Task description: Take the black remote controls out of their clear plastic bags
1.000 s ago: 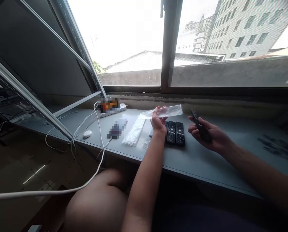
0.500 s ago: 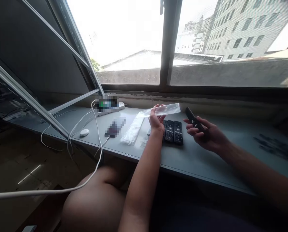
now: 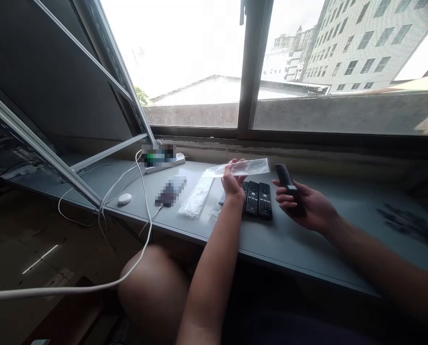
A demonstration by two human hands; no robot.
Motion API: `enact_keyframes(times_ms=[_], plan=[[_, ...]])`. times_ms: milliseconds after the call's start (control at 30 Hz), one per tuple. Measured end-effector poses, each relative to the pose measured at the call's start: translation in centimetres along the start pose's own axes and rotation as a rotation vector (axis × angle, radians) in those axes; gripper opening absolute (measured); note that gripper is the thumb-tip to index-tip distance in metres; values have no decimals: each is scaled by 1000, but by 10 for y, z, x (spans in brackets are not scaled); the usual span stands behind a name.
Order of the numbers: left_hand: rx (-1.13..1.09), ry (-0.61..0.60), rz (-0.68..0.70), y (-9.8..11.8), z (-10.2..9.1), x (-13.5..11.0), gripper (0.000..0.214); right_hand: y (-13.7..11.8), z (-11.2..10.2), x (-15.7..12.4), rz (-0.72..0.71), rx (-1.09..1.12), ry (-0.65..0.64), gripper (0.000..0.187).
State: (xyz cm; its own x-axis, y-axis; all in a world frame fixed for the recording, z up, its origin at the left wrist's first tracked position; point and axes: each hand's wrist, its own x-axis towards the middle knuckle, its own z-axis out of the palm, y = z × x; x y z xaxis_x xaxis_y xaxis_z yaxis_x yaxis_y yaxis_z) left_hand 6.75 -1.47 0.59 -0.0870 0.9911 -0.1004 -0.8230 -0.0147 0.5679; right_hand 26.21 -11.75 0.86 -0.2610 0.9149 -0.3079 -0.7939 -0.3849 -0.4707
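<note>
My left hand (image 3: 232, 184) pinches one end of a clear plastic bag (image 3: 248, 167), held flat above the grey ledge (image 3: 293, 237) with its free end pointing right. My right hand (image 3: 305, 205) is wrapped round a black remote control (image 3: 287, 184), its top end tilted up toward the bag's free end, a short gap between them. Two more black remotes (image 3: 259, 199) lie side by side on the ledge below, between my hands.
A pile of clear bags (image 3: 195, 199) lies left of the remotes. Further left are a phone (image 3: 170, 191) on a cable, a white round device (image 3: 124, 199), a power strip (image 3: 161, 158) and white cables (image 3: 142, 201). A slanted metal frame (image 3: 41, 141) crosses the left side.
My right hand has moved left with the remote, closing the gap to the bag. The remote has turned more upright. My left hand and the bag have barely shifted.
</note>
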Motion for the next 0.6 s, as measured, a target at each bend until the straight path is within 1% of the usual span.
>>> enact_keyframes(times_ms=[200, 333, 400, 467, 533, 600], plan=[[18, -10, 10, -1, 1, 0, 26, -4, -8, 3, -82, -214, -61, 38], [-22, -22, 16, 4, -2, 4, 27, -6, -10, 2, -74, -304, -18, 29], [-52, -4, 22, 9, -4, 6, 28, -6, -10, 1, -103, -360, -12, 31], [-74, 34, 38, 12, -4, 7, 28, -3, -10, 0, -145, -440, -34, 36], [-88, 69, 48, 13, -3, 4, 29, 1, -10, -1, -190, -543, -62, 41], [-101, 72, 37, 12, 0, 0, 29, 5, -10, -2, -255, -681, -84, 43]])
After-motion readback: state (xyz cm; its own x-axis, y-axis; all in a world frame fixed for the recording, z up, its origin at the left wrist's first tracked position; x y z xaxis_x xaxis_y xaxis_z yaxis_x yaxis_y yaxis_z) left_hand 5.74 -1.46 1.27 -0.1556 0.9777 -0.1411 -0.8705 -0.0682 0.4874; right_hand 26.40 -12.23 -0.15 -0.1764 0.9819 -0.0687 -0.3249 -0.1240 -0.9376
